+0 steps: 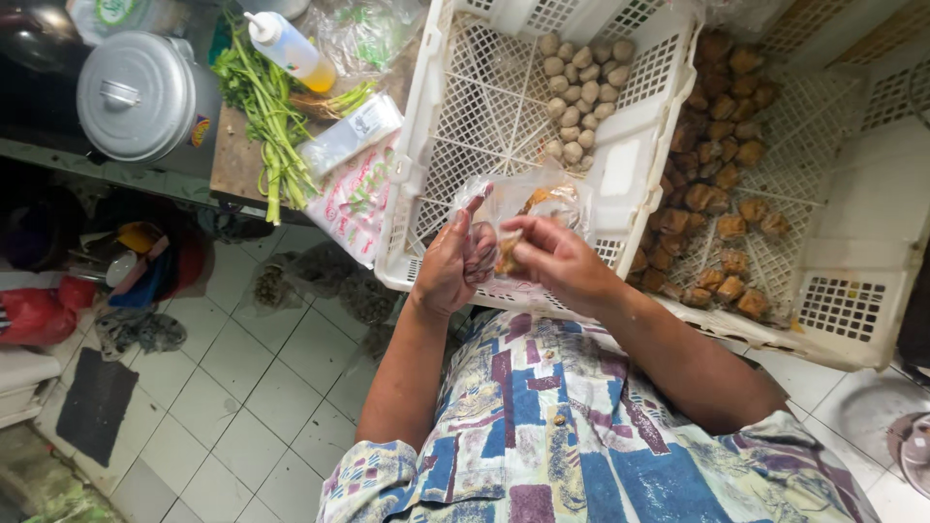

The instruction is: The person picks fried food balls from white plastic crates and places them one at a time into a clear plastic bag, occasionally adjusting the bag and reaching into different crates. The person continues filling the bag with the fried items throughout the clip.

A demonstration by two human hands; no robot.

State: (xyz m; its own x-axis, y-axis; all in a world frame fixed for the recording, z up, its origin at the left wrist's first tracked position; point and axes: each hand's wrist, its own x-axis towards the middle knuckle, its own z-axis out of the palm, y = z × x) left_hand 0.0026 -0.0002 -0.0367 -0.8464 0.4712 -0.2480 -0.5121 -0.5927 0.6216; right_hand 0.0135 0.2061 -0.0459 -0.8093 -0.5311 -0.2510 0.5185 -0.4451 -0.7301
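Two hands on one bag (523, 208) here, head view is all you get. Your left hand (453, 261) pinches the clear plastic open at the mouth, thumb up, while your right hand (557, 260) has its fingers tucked inside with brown fried pieces, so both are gripping, not loose. You're holding it right over the near crate (426, 145), probably so drops land in it. Pale balls (581, 92) sit at its far end, and fried cubes (717, 194) fill the crate to your right, close for grabbing.

Bag (523, 208) between hands over left crate (620, 145); balls (581, 87) inside; fried pieces (722, 194) in right crate (862, 291).
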